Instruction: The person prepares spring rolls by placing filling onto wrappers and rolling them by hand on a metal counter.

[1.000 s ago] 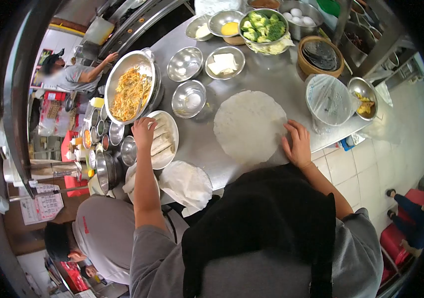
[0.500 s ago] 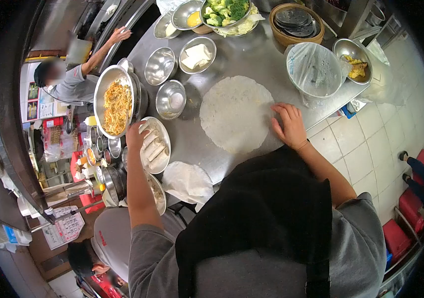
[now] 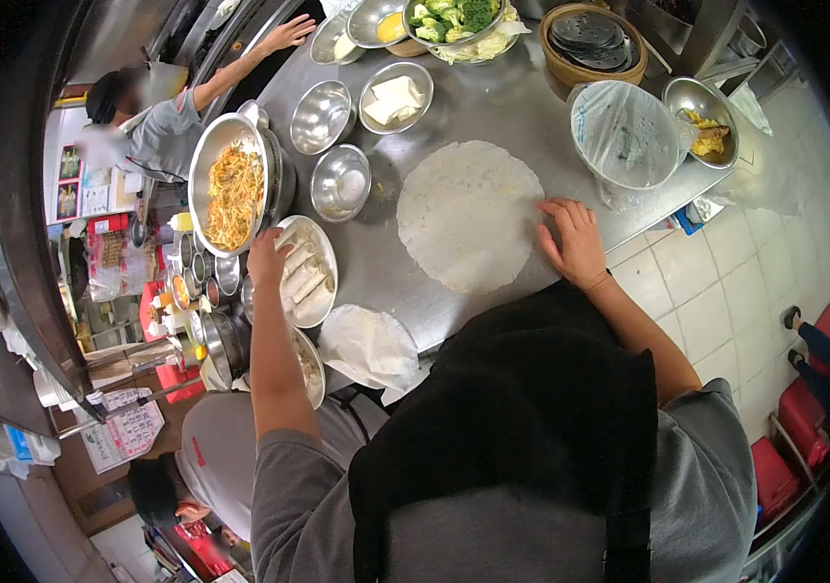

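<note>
Head view: wrapper (image 3: pixel 471 216) (round, pale) lies between hands (image 3: pixel 267 257), nearer the right (image 3: pixel 575 245).

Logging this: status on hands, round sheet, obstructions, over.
Left fingers at plate of rolls, grip unclear. Right fingers spread at edge of round sheet. Sheet flat on table, nothing lying across it.

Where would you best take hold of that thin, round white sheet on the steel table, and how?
Probably by the right rim of the thin, round white sheet, coming in low from the right, where the person's bare right hand is. It lies flat on the shiny steel table with no raised part, so an edge pinch seems likeliest to work.
</note>
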Demonstrator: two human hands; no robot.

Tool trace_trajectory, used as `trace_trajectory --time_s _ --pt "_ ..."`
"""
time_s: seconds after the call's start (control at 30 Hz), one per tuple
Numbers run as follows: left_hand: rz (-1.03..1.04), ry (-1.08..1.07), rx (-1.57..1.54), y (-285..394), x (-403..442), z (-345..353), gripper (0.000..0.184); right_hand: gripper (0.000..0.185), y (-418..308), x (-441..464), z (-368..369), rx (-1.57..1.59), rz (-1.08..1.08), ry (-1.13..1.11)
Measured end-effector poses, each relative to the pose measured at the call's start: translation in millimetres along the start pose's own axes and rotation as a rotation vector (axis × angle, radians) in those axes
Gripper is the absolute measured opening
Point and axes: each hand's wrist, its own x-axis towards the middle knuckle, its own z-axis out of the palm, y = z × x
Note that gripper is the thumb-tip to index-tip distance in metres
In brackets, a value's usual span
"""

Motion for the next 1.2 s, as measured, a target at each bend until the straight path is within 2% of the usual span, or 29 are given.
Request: trace_trajectory --time_s 0.17,0.27,0.47,0.6,0.7,0.83,0.97,1.07,1.2 --pt "0.013 -0.063 -0.039 -12.2 -11.0 -6.4 0.031 0.035 -1.7 1.8 -1.5 0.002 0.01 -0.007" --pt "0.03 -0.143 -0.047 -5.7 -25.4 -18.5 0.034 0.034 -2.6 1.8 -1.6 0.003 0.01 -0.01" --pt "0.079 -0.109 -0.05 0.3 -51.5 -13.2 0.044 0.034 -0.4 1.8 2.0 -0.006 0.005 -0.012" --pt "-0.002 -0.155 -0.144 -3.5 -59.9 -0.5 0.046 0.034 -0.4 1.2 2.9 -0.014 0.004 -0.018" --pt "0.028 -0.089 -0.178 -11.0 -68.7 4.4 0.045 0.034 -2.0 2.3 3.0 -0.02 0.008 -0.02" --pt "-0.108 -0.006 -0.153 -31.0 -83.6 -11.3 0.041 0.035 -1.0 1.7 5.0 -0.036 0.018 -0.03" --pt "-0.285 -0.006 -0.308 -59.8 -108.7 -11.7 0.041 0.034 -0.8 2.2 6.4 -0.046 0.013 -0.028" --pt "-0.206 -0.051 -0.287 -48.5 -126.7 -8.3 0.044 0.034 -1.3 2.6 6.4 -0.043 0.011 -0.028" --pt "-0.235 -0.101 -0.347 -31.8 -151.5 -5.0 0.041 0.034 -2.2 3.5 6.2 -0.031 0.007 -0.038"
